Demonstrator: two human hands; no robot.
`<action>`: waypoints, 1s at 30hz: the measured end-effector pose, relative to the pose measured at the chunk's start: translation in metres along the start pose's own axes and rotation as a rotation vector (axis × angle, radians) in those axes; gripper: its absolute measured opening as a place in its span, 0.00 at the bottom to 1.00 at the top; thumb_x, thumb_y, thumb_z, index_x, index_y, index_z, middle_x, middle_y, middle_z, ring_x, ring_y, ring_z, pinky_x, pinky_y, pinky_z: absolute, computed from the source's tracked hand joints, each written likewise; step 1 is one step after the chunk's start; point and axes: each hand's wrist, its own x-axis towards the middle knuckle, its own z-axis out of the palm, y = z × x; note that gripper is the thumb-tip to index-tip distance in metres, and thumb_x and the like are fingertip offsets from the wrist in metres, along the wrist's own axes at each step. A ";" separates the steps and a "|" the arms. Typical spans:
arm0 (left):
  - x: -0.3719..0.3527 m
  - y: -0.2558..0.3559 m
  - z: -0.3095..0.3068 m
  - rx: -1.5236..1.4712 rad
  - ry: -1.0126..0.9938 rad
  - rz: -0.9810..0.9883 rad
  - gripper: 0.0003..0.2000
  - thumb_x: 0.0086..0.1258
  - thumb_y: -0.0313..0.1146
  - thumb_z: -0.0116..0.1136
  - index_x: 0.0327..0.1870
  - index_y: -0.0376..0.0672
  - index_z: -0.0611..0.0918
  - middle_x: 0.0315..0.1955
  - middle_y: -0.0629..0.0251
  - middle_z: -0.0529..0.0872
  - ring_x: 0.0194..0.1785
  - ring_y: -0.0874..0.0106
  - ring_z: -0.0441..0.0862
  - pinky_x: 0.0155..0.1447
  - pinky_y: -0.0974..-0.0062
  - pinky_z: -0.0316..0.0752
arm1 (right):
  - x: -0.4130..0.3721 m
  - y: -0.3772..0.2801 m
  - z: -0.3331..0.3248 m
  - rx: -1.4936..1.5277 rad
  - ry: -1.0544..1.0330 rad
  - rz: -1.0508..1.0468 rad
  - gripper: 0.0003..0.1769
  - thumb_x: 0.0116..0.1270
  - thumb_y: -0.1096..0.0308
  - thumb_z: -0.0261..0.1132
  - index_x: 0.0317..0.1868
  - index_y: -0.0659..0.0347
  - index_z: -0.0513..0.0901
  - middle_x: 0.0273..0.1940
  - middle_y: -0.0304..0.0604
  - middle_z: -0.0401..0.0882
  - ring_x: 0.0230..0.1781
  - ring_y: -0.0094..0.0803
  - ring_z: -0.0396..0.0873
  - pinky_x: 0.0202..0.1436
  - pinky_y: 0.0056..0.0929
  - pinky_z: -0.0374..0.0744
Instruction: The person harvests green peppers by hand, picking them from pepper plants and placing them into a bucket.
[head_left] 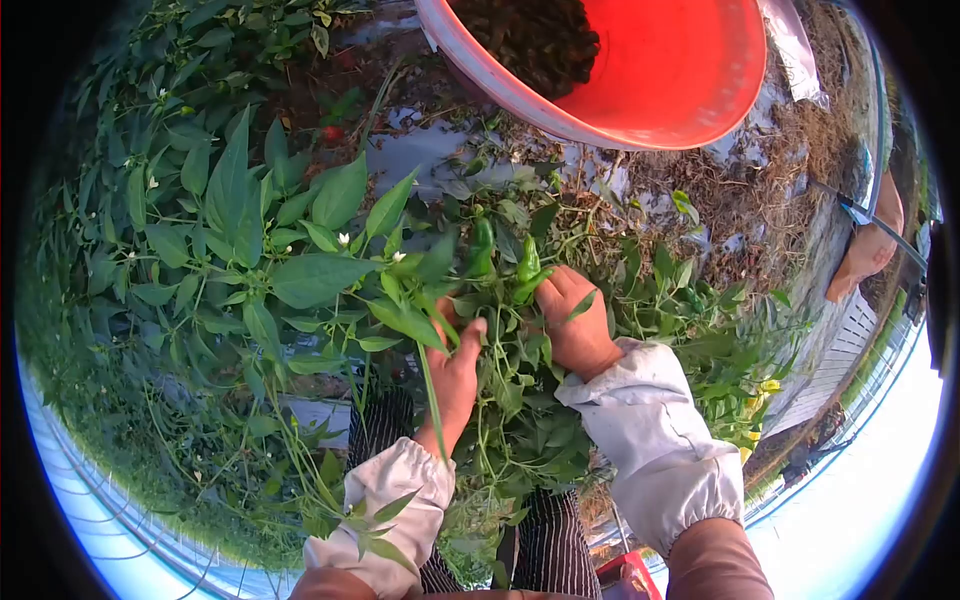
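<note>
A pepper-growing plot, apparently inside a greenhouse or plastic tunnel.

Dense, leafy green pepper plants (235, 215) fill the left side and centre, dotted with small white star-shaped flowers (343, 239) and bearing glossy, pointed green peppers (528, 262). Between the plants, the ground shows silvery-grey plastic sheeting (425, 155) and brown, straw-like dry plant litter (735, 215). A wide, round red plastic bucket (665, 70) is at the top. Along the lower left edge curves a pale, bluish-white covering (85, 505) crossed by thin dark ribs.
</note>
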 end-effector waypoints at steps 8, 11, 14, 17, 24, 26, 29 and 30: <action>-0.004 -0.013 0.023 -0.250 -0.454 -0.428 0.30 0.69 0.23 0.62 0.72 0.45 0.68 0.60 0.67 0.79 0.60 0.75 0.78 0.66 0.74 0.71 | -0.065 -0.008 -0.010 0.143 -0.106 0.381 0.15 0.50 0.67 0.69 0.39 0.59 0.79 0.33 0.45 0.75 0.35 0.50 0.77 0.38 0.46 0.76; -0.005 -0.025 0.030 -0.140 -0.465 -0.371 0.26 0.72 0.25 0.58 0.72 0.44 0.69 0.60 0.66 0.79 0.58 0.75 0.79 0.63 0.74 0.74 | -0.068 -0.024 -0.026 -0.056 -0.083 0.377 0.15 0.51 0.66 0.69 0.40 0.59 0.81 0.31 0.44 0.76 0.35 0.47 0.78 0.36 0.45 0.74; -0.009 -0.029 0.037 -0.043 -0.463 -0.336 0.21 0.74 0.25 0.57 0.67 0.43 0.74 0.53 0.68 0.84 0.53 0.77 0.82 0.59 0.76 0.76 | -0.066 -0.038 -0.040 -0.238 -0.112 0.413 0.12 0.51 0.66 0.68 0.37 0.60 0.81 0.29 0.44 0.76 0.34 0.45 0.78 0.38 0.43 0.72; -0.006 -0.044 0.034 0.145 -0.427 -0.224 0.17 0.73 0.25 0.58 0.62 0.41 0.78 0.51 0.67 0.86 0.53 0.76 0.82 0.59 0.75 0.76 | -0.069 -0.047 -0.046 -0.329 -0.090 0.470 0.10 0.50 0.67 0.67 0.33 0.60 0.80 0.30 0.44 0.77 0.33 0.44 0.78 0.41 0.42 0.72; -0.009 -0.049 0.042 0.604 -0.376 0.032 0.13 0.68 0.23 0.61 0.52 0.40 0.84 0.55 0.59 0.86 0.60 0.66 0.82 0.65 0.69 0.74 | -0.056 -0.050 -0.094 0.312 0.368 0.869 0.19 0.68 0.56 0.69 0.46 0.65 0.83 0.36 0.49 0.83 0.32 0.39 0.82 0.38 0.33 0.79; -0.012 -0.054 0.045 0.610 -0.336 0.095 0.11 0.69 0.24 0.59 0.51 0.37 0.83 0.51 0.58 0.87 0.57 0.65 0.84 0.62 0.68 0.76 | -0.030 -0.042 -0.086 0.268 0.177 0.872 0.21 0.66 0.54 0.70 0.45 0.66 0.83 0.33 0.52 0.83 0.31 0.42 0.83 0.37 0.36 0.79; -0.015 -0.056 0.040 0.633 -0.335 0.026 0.17 0.67 0.23 0.58 0.57 0.38 0.81 0.46 0.50 0.86 0.52 0.56 0.84 0.56 0.66 0.77 | -0.023 -0.032 -0.052 0.126 -0.263 0.755 0.27 0.61 0.47 0.72 0.41 0.68 0.83 0.27 0.57 0.82 0.30 0.52 0.84 0.35 0.43 0.80; -0.014 -0.053 0.043 0.555 -0.346 -0.062 0.18 0.66 0.22 0.57 0.58 0.37 0.80 0.47 0.51 0.86 0.53 0.60 0.84 0.57 0.67 0.76 | -0.021 -0.035 -0.043 0.201 -0.361 0.820 0.26 0.59 0.50 0.74 0.44 0.67 0.85 0.33 0.59 0.84 0.36 0.51 0.85 0.38 0.41 0.80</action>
